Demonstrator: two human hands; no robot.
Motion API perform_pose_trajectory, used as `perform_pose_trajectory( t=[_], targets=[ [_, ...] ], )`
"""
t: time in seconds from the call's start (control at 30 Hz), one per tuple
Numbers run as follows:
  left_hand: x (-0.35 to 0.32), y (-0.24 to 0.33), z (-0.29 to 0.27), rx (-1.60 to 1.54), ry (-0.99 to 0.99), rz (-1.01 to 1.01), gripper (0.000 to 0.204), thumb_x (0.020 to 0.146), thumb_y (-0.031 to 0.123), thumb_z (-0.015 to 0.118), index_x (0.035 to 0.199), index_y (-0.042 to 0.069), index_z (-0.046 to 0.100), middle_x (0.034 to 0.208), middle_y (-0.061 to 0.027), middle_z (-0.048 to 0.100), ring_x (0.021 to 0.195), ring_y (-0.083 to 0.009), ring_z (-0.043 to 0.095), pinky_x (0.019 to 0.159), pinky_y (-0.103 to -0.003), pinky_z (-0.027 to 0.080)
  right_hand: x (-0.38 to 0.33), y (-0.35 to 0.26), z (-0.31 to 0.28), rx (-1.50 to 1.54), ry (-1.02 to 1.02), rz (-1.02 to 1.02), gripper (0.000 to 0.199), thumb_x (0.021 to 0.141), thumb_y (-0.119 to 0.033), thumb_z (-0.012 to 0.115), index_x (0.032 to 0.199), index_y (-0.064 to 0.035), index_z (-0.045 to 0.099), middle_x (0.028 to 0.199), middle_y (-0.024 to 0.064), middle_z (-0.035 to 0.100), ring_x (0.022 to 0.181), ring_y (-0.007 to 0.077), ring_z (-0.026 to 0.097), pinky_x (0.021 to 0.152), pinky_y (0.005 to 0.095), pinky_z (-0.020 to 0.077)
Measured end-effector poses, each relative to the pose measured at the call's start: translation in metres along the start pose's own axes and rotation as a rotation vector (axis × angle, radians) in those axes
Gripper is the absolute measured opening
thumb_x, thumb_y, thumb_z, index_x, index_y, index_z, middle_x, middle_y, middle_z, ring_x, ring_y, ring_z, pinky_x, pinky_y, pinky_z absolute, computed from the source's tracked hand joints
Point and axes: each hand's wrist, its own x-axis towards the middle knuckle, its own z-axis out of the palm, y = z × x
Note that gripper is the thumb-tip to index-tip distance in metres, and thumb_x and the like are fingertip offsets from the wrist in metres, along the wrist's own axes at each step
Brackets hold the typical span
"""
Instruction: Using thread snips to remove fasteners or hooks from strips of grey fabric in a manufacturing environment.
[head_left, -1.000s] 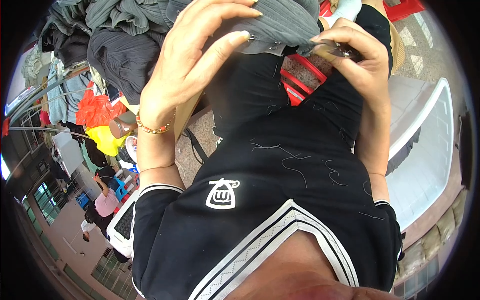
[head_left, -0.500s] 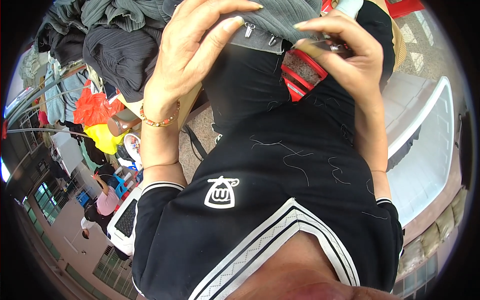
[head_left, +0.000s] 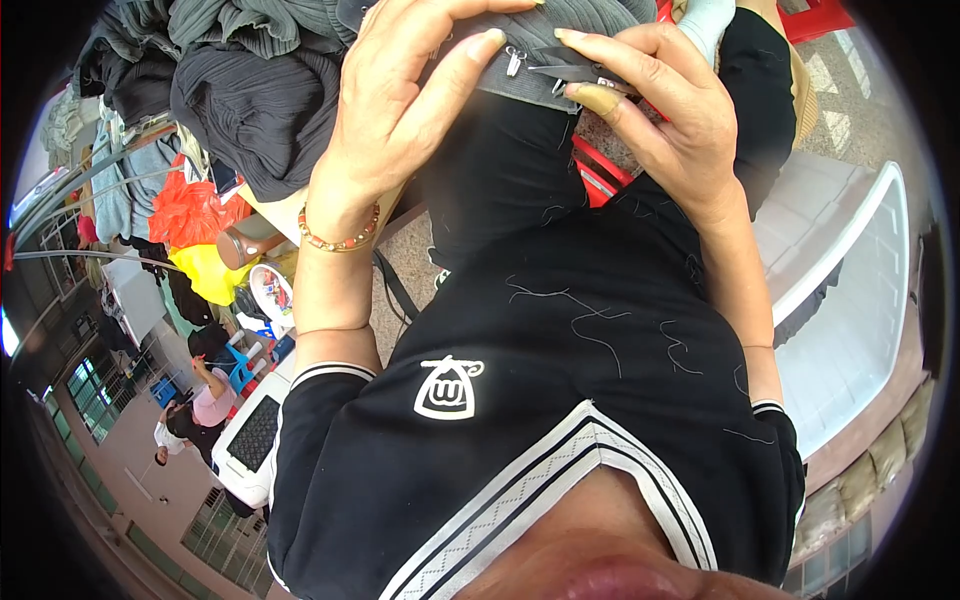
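Observation:
A grey ribbed garment [head_left: 600, 22] lies across my lap at the top of the view, small metal hooks [head_left: 515, 62] along its edge. My left hand [head_left: 385, 120] grips its left part, thumb against the cloth beside a hook; the other fingertips are partly cut off by the picture's edge. Between the thumb and fingers of my right hand [head_left: 680, 115] is a pair of dark thread snips [head_left: 572, 73]. Their pointed blades face left, right by the hooks. A yellowish cover [head_left: 597, 97] sits on my right thumb.
Dark grey garments [head_left: 255, 110] are heaped at the upper left. Below them are a red plastic bag [head_left: 195, 212] and a yellow bag [head_left: 212, 272]. A white plastic tub [head_left: 850, 330] stands at my right. Other people [head_left: 205, 410] are farther off at the left.
My right hand has moved left, bringing the snips' blades beside the hooks. My left hand and the garment have shifted slightly right and down.

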Motion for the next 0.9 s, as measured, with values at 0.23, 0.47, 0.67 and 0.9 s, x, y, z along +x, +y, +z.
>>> perform_pose_trajectory(
  t=[0.23, 0.47, 0.67, 0.9],
  targets=[
    [-0.004, 0.000, 0.008, -0.171, 0.069, -0.032, 0.027, 0.090, -0.003, 0.060, 0.117, -0.001, 0.064, 0.126, -0.0170, 0.061, 0.125, -0.0308, 0.054, 0.107, -0.038, 0.040, 0.004, 0.001, 0.002, -0.020, 0.060, -0.037, 0.042, 0.076, -0.002, 0.081, 0.117, -0.0050, 0.074, 0.090, 0.0048, 0.063, 0.075, 0.0132, 0.058, 0.065, 0.0242, 0.0459],
    [0.008, -0.050, 0.040, -0.555, 0.216, 0.339, 0.023, 0.088, -0.008, 0.061, 0.109, 0.000, 0.067, 0.129, -0.0181, 0.057, 0.121, -0.0277, 0.055, 0.105, -0.035, 0.039, 0.011, -0.018, -0.008, -0.060, 0.159, 0.197, 0.041, 0.077, -0.001, 0.082, 0.116, 0.0009, 0.071, 0.086, 0.0046, 0.058, 0.069, 0.0130, 0.052, 0.061, 0.0252, 0.0412],
    [-0.002, 0.003, 0.004, -0.069, 0.045, -0.038, 0.021, 0.088, -0.006, 0.060, 0.104, 0.000, 0.070, 0.131, -0.0200, 0.056, 0.123, -0.0295, 0.054, 0.105, -0.037, 0.040, -0.004, -0.002, -0.011, -0.042, 0.137, -0.083, 0.046, 0.073, 0.000, 0.084, 0.118, -0.0007, 0.073, 0.096, 0.0065, 0.065, 0.077, 0.0106, 0.059, 0.065, 0.0222, 0.0469],
    [-0.004, -0.006, -0.012, -0.055, -0.097, 0.054, 0.046, 0.076, 0.011, 0.077, 0.120, 0.001, 0.068, 0.141, -0.0239, 0.049, 0.132, -0.0370, 0.050, 0.110, -0.045, 0.037, -0.016, 0.004, 0.007, 0.048, 0.099, -0.060, 0.045, 0.064, -0.020, 0.090, 0.104, -0.0114, 0.074, 0.078, 0.0008, 0.059, 0.066, 0.0136, 0.061, 0.055, 0.0259, 0.0476]
  ],
)
